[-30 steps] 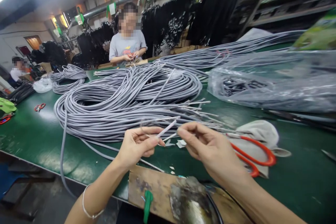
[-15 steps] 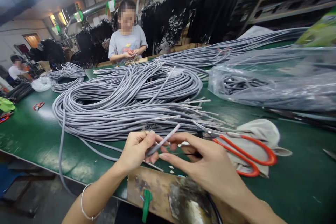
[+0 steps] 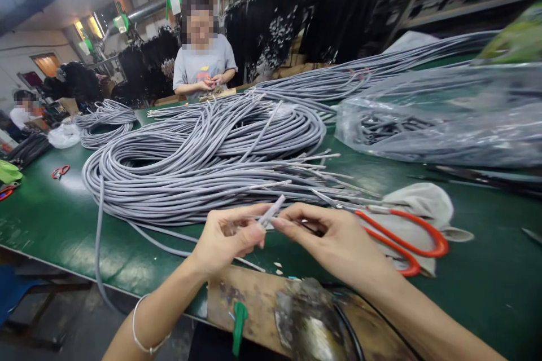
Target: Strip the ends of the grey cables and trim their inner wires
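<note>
Green tabletop (image 3: 55, 220) spreads beneath the left hand (image 3: 228, 238), pinching a cable (image 3: 275, 207), and right hand (image 3: 339, 240), grip unclear.

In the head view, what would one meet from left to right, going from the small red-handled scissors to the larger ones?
Small red-handled scissors, left hand, pale slender piece, right hand, larger scissors' red handles.

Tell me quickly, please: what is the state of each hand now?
Left hand: closed, pinching a thin pale piece.
Right hand: fingers curled beside that piece; whether they grip anything cannot be told.
</note>
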Tool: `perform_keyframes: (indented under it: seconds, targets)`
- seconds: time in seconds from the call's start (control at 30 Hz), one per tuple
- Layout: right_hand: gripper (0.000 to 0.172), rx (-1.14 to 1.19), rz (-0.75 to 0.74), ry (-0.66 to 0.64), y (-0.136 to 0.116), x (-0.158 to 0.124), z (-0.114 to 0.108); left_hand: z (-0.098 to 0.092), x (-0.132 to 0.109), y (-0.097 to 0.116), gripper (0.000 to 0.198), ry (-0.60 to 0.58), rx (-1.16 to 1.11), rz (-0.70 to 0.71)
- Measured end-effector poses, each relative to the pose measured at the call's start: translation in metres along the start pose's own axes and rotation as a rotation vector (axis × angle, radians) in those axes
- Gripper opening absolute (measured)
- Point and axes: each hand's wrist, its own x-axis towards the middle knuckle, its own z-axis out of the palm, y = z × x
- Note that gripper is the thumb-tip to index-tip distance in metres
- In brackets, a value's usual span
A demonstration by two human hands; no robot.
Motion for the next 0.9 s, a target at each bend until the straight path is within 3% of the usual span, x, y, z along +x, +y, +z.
perform_keyframes:
  seconds: [0.1, 0.17, 0.3, 0.4, 0.53, 0.67, 0.77, 0.9]
  targets:
    - [0.038, 0.091, 0.013, 0.202, 0.002, 0.0, -0.005, 0.006, -0.002, 0.001, 0.052, 0.07, 0.1, 0.045]
    - [0.038, 0.194, -0.017, 0.253, 0.0, -0.002, -0.007, 0.009, -0.004, 0.001, 0.048, 0.089, 0.159, 0.066]
    - [0.04, 0.284, -0.062, 0.074, -0.008, -0.007, -0.009, 0.009, -0.006, -0.001, 0.045, 0.062, 0.194, 0.074]
    - [0.042, 0.249, -0.079, 0.011, -0.012, -0.007, -0.008, 0.009, -0.006, 0.0, 0.043, 0.083, 0.27, 0.144]
    - [0.036, 0.074, -0.204, 0.084, -0.012, -0.008, -0.01, 0.008, -0.007, 0.003, 0.034, 0.167, 0.416, 0.284]
    - [0.007, -0.277, -0.507, 0.284, -0.01, -0.013, -0.012, 0.007, -0.009, 0.006, 0.028, 0.295, 0.456, 0.346]
    - [0.008, -0.494, -0.711, 0.368, -0.01, -0.016, -0.013, 0.007, -0.009, 0.007, 0.025, 0.321, 0.487, 0.367]
    - [0.011, -0.575, -0.787, 0.4, -0.01, -0.018, -0.013, 0.007, -0.009, 0.004, 0.024, 0.309, 0.513, 0.384]
